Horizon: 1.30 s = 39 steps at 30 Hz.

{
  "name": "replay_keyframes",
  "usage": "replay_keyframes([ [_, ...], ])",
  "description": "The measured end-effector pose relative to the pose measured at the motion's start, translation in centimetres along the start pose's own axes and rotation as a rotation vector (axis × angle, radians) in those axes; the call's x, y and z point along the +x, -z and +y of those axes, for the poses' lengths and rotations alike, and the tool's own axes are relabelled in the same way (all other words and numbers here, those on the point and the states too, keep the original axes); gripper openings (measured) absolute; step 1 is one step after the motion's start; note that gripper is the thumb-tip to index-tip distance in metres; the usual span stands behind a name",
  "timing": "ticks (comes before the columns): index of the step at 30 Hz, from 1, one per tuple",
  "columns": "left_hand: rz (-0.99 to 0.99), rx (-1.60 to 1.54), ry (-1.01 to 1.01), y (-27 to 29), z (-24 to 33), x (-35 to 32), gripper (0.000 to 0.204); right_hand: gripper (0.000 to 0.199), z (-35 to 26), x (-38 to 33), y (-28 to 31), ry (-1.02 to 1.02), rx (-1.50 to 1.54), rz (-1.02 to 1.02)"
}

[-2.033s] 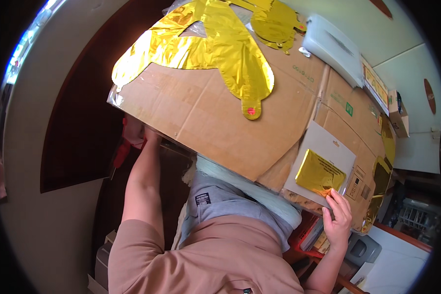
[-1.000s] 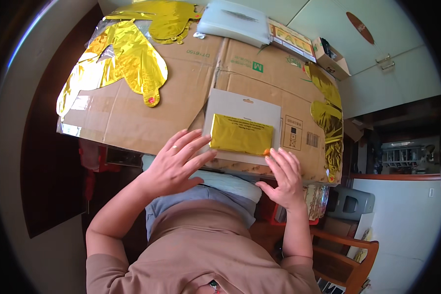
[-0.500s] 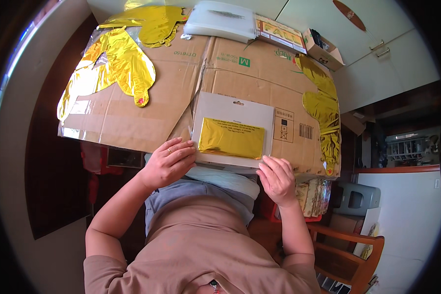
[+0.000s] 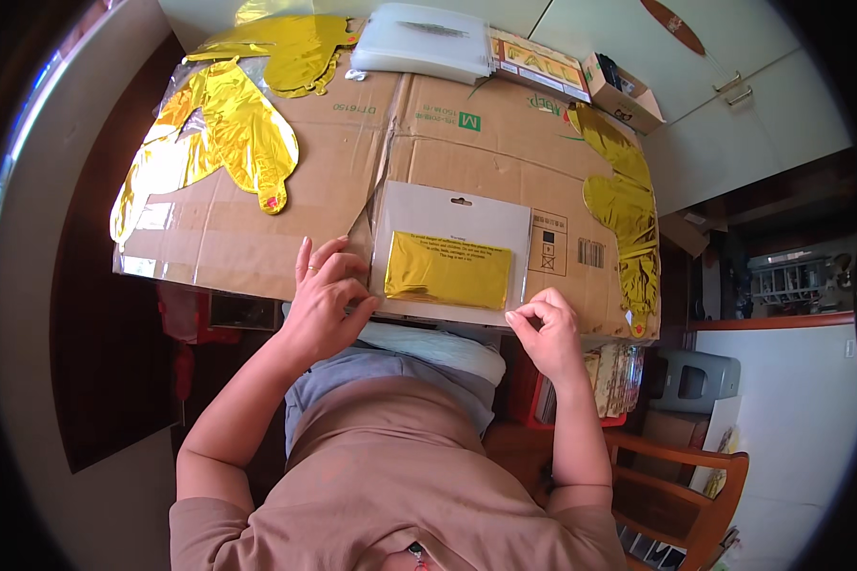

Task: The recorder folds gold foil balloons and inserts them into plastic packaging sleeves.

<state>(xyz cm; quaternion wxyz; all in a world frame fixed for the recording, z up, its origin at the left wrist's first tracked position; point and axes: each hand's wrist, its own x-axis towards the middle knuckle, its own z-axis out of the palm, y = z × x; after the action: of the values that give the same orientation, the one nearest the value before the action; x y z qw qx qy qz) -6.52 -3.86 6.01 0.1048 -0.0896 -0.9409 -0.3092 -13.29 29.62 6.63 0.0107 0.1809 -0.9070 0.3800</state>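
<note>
Head view. A flattened brown cardboard sheet (image 4: 257,219) covers the work surface. On its near edge, about the middle, lies a flat clear packet (image 4: 450,255) with a white backing card and a hang hole at its far edge; a folded gold foil piece (image 4: 448,270) sits inside the packet's lower half.

Left hand (image 4: 322,301): rests at the packet's near left corner, fingers bent and spread, fingertips (image 4: 350,285) pressing on the packet's left edge and the cardboard just beside it. It is touching rather than closed around the packet; a ring shows on one finger.

Right hand (image 4: 546,328): at the packet's near right corner, fingers curled inward, thumb and forefinger pinched together at the packet's edge. Whether they actually grip the corner I cannot tell, since the fingers hide the contact.

Surroundings: a crumpled gold foil balloon (image 4: 221,133) lies on the far left of the cardboard, a second gold foil shape (image 4: 300,48) beyond it at the far edge. A long gold foil strip (image 4: 628,214) runs down the right edge. A white plastic case (image 4: 430,43) sits at the far edge, with a flat printed box (image 4: 538,65) and a small open carton (image 4: 622,90) to its right. A wooden chair (image 4: 676,485) stands at lower right.
</note>
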Motion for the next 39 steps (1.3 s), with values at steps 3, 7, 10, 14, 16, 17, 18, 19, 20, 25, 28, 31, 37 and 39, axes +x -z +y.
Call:
replay_keyframes([
  [3,-0.021,0.029,0.061,-0.1,0.5,0.0,0.013,0.020,-0.6,0.2,0.0,-0.080,-0.072,-0.022],
  [7,-0.008,0.071,0.117,-0.2,1.3,0.0,0.015,0.021,-1.1,0.1,-0.1,-0.099,-0.223,-0.032],
  [10,-0.003,0.094,0.119,-0.2,1.4,0.0,0.015,0.025,-1.4,-0.2,-0.1,-0.182,-0.215,-0.046],
  [14,0.025,0.161,0.160,-0.1,1.4,-0.2,0.023,0.037,-1.6,-0.5,0.3,-0.238,-0.307,-0.010],
  [16,0.177,0.185,0.096,-0.3,1.7,-0.6,0.034,0.049,-2.8,-0.9,0.6,-0.288,-0.299,0.027],
  [17,0.251,0.197,0.068,-0.4,2.1,-0.7,0.041,0.053,-3.3,-1.2,0.6,-0.223,-0.301,0.106],
  [18,0.289,0.230,-0.022,-0.4,2.9,-0.7,0.048,0.057,-3.8,-1.5,0.4,-0.157,-0.301,0.186],
  [19,0.280,0.148,-0.102,-0.6,3.7,-0.5,0.058,0.062,-4.2,-1.6,-0.1,-0.091,-0.301,0.264],
  [20,0.217,0.095,-0.163,-1.1,4.6,-0.5,0.063,0.067,-4.5,-1.5,-0.7,0.024,-0.333,0.293],
  [25,-0.062,0.192,-0.367,-4.9,6.9,1.9,0.088,0.069,-5.4,1.1,-5.7,0.157,-0.546,0.075],
  [28,-0.147,0.335,-0.324,-6.3,4.0,2.1,0.094,0.071,-3.5,1.5,-7.3,0.107,-0.585,0.011],
  [31,-0.160,0.271,-0.288,-5.4,3.9,1.6,0.095,0.074,-2.9,1.0,-7.3,0.076,-0.600,-0.021],
  [37,-0.147,0.318,-0.208,-4.3,2.7,0.3,0.095,0.074,-1.8,0.6,-5.4,-0.030,-0.586,-0.091],
  [39,-0.150,0.342,-0.190,-4.3,2.7,0.1,0.094,0.073,-1.6,0.4,-5.1,-0.037,-0.575,-0.101],
])
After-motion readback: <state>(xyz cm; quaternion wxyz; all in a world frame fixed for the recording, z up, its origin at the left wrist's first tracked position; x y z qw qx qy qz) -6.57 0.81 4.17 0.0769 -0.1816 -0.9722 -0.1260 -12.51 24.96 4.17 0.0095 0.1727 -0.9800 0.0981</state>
